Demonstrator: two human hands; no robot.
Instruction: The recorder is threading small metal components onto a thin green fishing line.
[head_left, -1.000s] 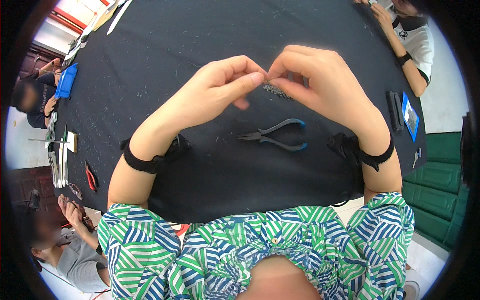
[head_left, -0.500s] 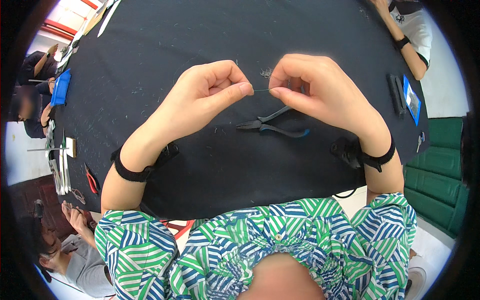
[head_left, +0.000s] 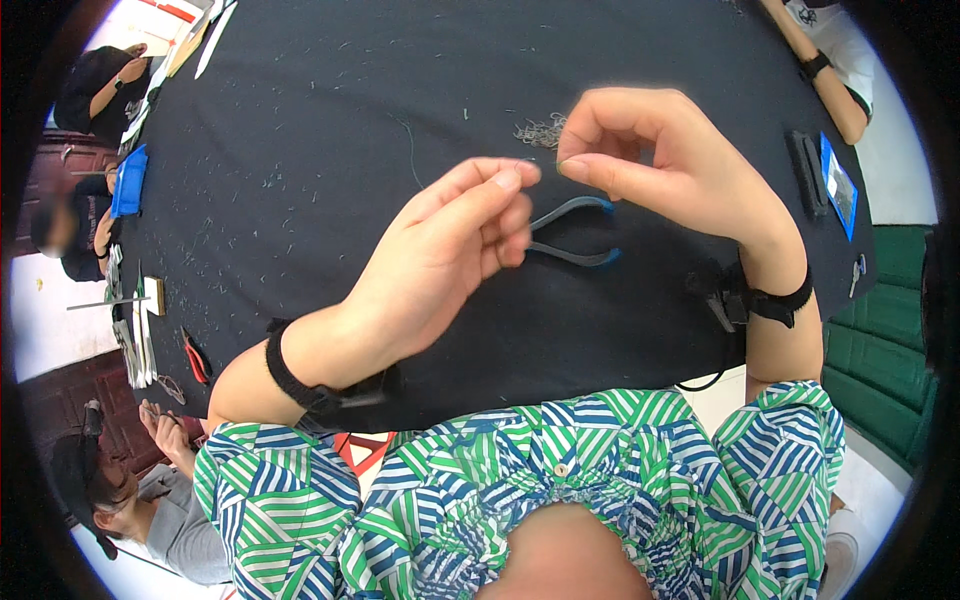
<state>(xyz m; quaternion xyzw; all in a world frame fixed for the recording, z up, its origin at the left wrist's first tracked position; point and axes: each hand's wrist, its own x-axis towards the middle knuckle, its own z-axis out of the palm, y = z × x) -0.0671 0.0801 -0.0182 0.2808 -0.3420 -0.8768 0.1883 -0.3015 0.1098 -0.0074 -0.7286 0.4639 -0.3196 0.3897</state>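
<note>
Near the middle of the black cloth, my left hand (head_left: 450,245) pinches thumb against index finger, its other fingers curled. A thin green thread (head_left: 411,150) trails on the cloth from behind this hand. Just to the right, my right hand (head_left: 650,155) is closed in a pinch, its fingertips almost meeting the left ones. What sits between the right fingertips is too small to make out. Beside them lies a pile of small bent wire pieces (head_left: 541,131). Pliers with blue-tipped grey handles (head_left: 600,261) lie below, their jaws hidden by my left hand.
Scraps of thread litter the black cloth (head_left: 300,120). Red-handled pliers (head_left: 195,357) lie at the left edge, near a blue tray (head_left: 129,181). A dark case (head_left: 806,172) and a blue-edged packet (head_left: 838,185) lie at right. Other people sit around the table.
The green thread was stretched between both pinches; now it trails behind my left hand. My left hand has moved right and turned, covering the pliers' jaws. My right hand has risen slightly.
</note>
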